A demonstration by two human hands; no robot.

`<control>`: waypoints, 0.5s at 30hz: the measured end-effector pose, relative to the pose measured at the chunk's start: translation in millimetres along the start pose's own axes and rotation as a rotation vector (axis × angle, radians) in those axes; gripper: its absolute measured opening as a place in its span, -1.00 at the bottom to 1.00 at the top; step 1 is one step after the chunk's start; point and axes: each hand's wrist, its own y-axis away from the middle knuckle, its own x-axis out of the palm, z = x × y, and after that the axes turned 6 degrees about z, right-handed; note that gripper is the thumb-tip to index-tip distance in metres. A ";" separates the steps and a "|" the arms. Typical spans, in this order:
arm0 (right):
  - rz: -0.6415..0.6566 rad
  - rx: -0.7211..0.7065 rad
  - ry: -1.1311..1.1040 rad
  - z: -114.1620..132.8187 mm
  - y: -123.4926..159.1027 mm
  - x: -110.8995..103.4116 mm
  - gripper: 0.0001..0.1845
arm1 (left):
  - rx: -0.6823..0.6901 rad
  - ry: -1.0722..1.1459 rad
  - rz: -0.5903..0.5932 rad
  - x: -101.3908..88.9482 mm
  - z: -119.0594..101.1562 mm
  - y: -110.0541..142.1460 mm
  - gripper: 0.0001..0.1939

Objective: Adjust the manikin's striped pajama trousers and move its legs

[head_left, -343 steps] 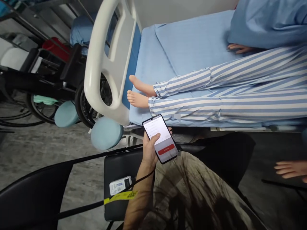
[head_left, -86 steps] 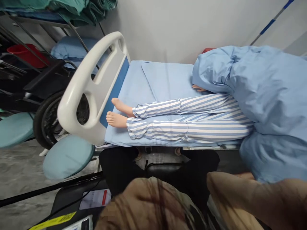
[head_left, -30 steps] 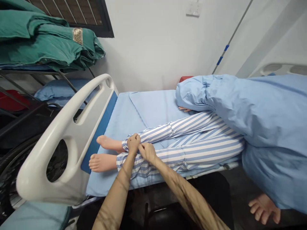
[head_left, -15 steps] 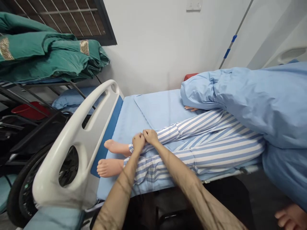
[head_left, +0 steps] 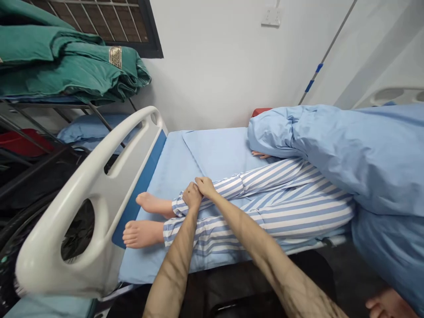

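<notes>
In the head view, the bed's white footboard is my reference for every place. To the right of it, a figure lies on the light blue bed sheet, and its striped trousers extend from near the footboard to a large blue cover, farther right. Two bare feet stick out of the trouser ends, on the side nearest to the footboard.

The person's left hand is on the lower part of the far trouser leg, a little to the right of the feet as seen from the footboard. The right hand is just beside it, farther from the footboard, and the two hands touch. In both, the fingers are bent, but the fingertips are hidden, so I cannot tell whether the grip is grasping the cloth or only resting.

Above the footboard, to its left, green fabric is piled on a metal rack; it carries a patterned patch, whose marks are too small to be read. Below the footboard is a teal seat.
</notes>
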 end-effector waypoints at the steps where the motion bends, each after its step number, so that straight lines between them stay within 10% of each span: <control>1: 0.022 -0.030 -0.017 4.3 -3.7 -8.1 -0.52 | 0.020 -0.031 0.012 -1.0 -2.0 0.2 -0.69; 6: -0.017 -0.207 0.002 4.2 -17.0 -46.1 -0.49 | 0.076 -0.108 0.017 3.6 -5.9 1.0 -0.69; 15: -0.089 -0.018 -0.189 -53.7 -17.2 -48.4 -0.50 | 0.052 0.155 0.008 0.2 -11.9 -7.9 -0.71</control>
